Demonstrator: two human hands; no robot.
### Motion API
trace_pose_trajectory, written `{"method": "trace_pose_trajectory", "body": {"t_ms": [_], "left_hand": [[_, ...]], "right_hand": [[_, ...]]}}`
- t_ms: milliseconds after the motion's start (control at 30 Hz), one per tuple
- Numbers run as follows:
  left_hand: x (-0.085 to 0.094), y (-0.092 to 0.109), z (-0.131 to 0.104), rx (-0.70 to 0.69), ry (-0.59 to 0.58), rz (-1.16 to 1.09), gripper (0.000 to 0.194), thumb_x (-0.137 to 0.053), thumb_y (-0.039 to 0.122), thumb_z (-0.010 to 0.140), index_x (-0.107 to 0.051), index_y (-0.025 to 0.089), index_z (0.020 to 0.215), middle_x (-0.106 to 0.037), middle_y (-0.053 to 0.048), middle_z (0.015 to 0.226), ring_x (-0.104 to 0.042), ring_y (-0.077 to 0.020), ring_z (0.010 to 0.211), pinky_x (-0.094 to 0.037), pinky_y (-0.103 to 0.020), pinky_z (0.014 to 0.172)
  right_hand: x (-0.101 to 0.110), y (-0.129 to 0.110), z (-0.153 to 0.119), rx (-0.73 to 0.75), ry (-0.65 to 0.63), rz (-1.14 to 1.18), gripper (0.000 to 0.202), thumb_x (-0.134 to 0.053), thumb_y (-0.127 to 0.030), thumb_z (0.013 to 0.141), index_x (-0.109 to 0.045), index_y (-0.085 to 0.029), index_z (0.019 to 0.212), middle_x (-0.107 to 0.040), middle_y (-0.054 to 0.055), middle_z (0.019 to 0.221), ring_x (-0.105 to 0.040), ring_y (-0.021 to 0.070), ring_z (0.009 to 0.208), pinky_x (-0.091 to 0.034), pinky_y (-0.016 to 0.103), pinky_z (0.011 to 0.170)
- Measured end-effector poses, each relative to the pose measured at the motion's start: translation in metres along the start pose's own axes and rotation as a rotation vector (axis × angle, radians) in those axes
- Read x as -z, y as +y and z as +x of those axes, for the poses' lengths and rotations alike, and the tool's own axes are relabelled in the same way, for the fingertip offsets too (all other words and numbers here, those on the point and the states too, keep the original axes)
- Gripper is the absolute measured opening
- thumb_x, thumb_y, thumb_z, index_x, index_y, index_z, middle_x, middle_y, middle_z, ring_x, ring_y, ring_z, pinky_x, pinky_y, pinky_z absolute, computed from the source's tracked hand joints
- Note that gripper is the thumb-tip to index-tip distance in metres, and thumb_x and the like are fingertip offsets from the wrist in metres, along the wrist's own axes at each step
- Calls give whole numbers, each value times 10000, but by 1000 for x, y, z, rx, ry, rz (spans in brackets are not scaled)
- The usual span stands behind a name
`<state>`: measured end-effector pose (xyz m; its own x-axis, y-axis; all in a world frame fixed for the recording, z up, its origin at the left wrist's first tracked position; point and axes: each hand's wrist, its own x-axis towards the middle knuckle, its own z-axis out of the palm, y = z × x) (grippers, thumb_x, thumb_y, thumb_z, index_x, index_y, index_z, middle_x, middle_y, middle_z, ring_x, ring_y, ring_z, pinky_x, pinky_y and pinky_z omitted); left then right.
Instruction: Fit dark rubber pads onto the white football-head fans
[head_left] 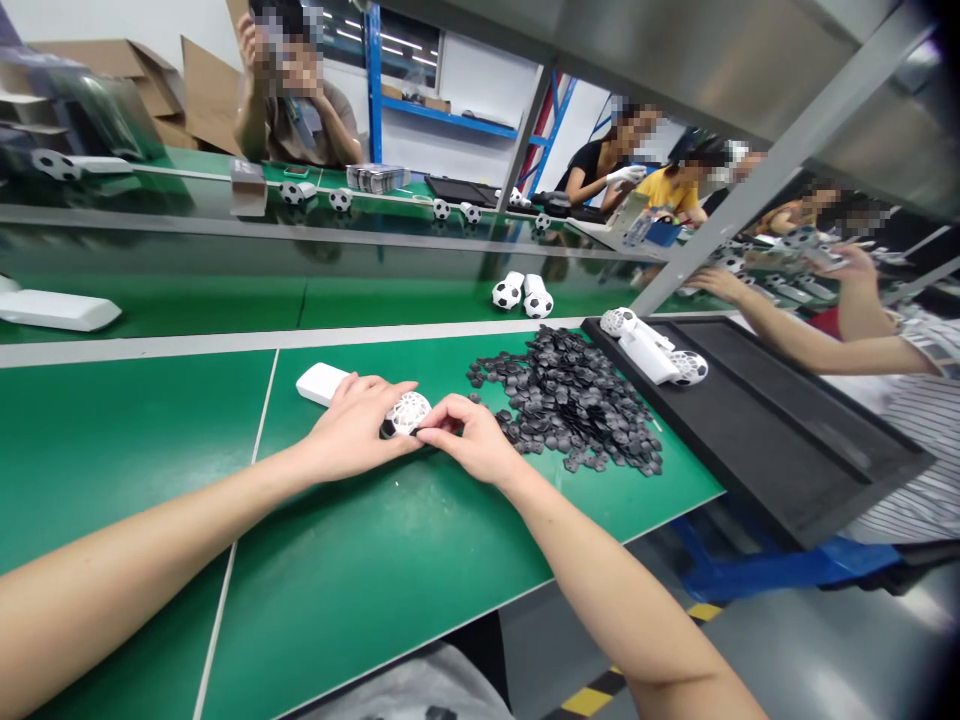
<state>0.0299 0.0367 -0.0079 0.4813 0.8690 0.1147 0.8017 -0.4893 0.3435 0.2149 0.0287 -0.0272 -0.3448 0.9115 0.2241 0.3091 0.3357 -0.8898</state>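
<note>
Hands [352,425] [478,442] grip a white latticed ball [409,409] over a green bench [360,580], co-workers [328,132] opposite.

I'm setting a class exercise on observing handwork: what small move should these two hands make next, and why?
Probably press with the right hand at the near edge of the ball while the left hand steadies it. The right fingertips pinch there, the left hand rests against the ball, which shows mostly white openwork, and loose black pieces lie piled nearby.
</note>
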Motion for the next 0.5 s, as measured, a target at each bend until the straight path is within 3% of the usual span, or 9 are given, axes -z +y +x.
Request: {"method": "trace_pose_trajectory", "body": {"t_ms": [233,500], "left_hand": [[-1,1,2,27,-1,-19,616,-529,529,727,-459,201,1244,-557,-87,1110,-421,-295,1071,-267,-481,966],[0,3,4,69,-20,-75,588,-567,475,693,-499,187,1202,-571,-77,1076,-426,-285,1044,-303,-443,940]], "right_hand": [[-5,8,3,-141,-16,180,187,-667,-262,656,-508,-168,680,-528,-36,652,-462,77,567,-396,214,545],[0,9,12,-251,-99,315,260,-721,-245,571,-502,-171,690,-511,-57,624,-472,71,549,-404,225,571]]}}
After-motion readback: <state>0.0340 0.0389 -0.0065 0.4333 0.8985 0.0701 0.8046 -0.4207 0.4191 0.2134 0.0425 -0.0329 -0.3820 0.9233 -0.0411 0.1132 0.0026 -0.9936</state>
